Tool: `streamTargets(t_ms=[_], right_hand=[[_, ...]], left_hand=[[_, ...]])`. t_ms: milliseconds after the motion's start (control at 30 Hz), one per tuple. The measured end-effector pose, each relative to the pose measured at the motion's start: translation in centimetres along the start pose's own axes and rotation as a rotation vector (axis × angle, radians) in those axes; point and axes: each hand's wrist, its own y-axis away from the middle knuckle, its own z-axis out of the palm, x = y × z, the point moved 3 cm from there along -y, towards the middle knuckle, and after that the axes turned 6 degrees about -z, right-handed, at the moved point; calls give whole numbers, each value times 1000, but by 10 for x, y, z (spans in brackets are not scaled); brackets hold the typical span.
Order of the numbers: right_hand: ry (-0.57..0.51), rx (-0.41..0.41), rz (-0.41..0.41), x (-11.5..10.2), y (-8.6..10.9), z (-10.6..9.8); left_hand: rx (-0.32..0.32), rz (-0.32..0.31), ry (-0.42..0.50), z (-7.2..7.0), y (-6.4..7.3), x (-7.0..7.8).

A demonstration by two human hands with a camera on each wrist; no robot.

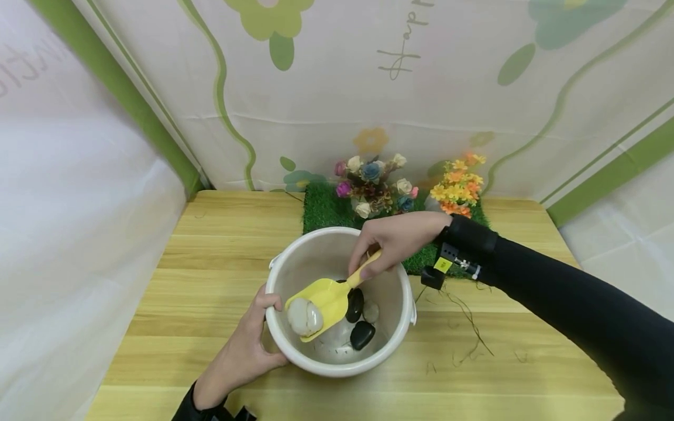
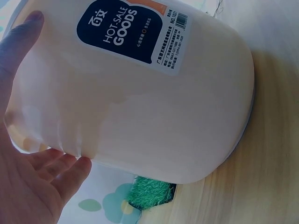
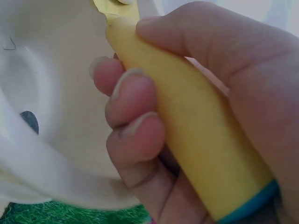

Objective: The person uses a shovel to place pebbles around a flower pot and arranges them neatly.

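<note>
My right hand (image 1: 392,240) grips the yellow handle (image 3: 177,116) of a small scoop (image 1: 330,297) inside a white bucket (image 1: 339,369). Pale, smooth stones (image 1: 304,317) lie on the scoop's blade, near the bucket's left wall. Below the scoop, black stones (image 1: 362,335) and a pale grey stone (image 1: 371,311) sit on the bucket's bottom. My left hand (image 1: 246,345) holds the bucket by its left side, fingertips over the rim. In the left wrist view, its thumb and fingers press the bucket's wall, beside a printed label (image 2: 131,32).
Behind the bucket lies a green turf mat (image 1: 321,210). Multicoloured artificial flowers (image 1: 376,184) and an orange-yellow bunch (image 1: 459,184) stand on it. Thin dry strands (image 1: 474,327) are scattered on the wooden table (image 1: 210,304) at right. A printed curtain (image 1: 337,99) hangs behind.
</note>
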Motion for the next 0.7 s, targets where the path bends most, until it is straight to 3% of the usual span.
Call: streamTargets(t_ms=[167, 367, 533, 700], right_hand=[[-14, 78, -17, -17, 13, -7], [-40, 186, 56, -29, 35, -13], [-4, 301, 161, -18, 66, -14], [6, 388, 196, 7, 101, -17]], left_hand=[[-1, -4, 14, 0, 0, 0], [7, 6, -3, 0, 0, 1], [4, 16, -16, 0, -1, 1], [2, 13, -7, -1, -1, 2]])
